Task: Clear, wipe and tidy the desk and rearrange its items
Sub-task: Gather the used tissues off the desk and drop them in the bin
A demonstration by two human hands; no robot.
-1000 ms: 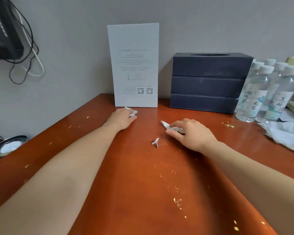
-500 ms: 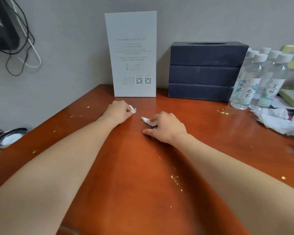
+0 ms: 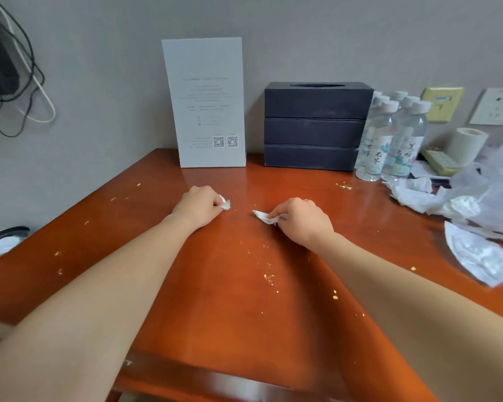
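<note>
The left hand (image 3: 199,204) is pinching a crumpled scrap (image 3: 224,203) in curled fingers, and the right hand (image 3: 301,220) is gripping a paper strip (image 3: 261,215) — both are resting on the desk (image 3: 215,309), in front of the card (image 3: 205,103) and box (image 3: 314,126). Crumbs (image 3: 269,278) are lying scattered around them.

L grip (image 3: 199,205), R grip (image 3: 301,220) curled, pinching, palms down.

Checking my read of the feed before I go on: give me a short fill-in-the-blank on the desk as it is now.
The paper scrap nearer the sign card is pinched by the ____.
The right hand pinches another scrap, in front of the dark tissue ____.
Yellow crumbs lie scattered on the wooden ____.
Missing: left hand; box; desk.
</note>
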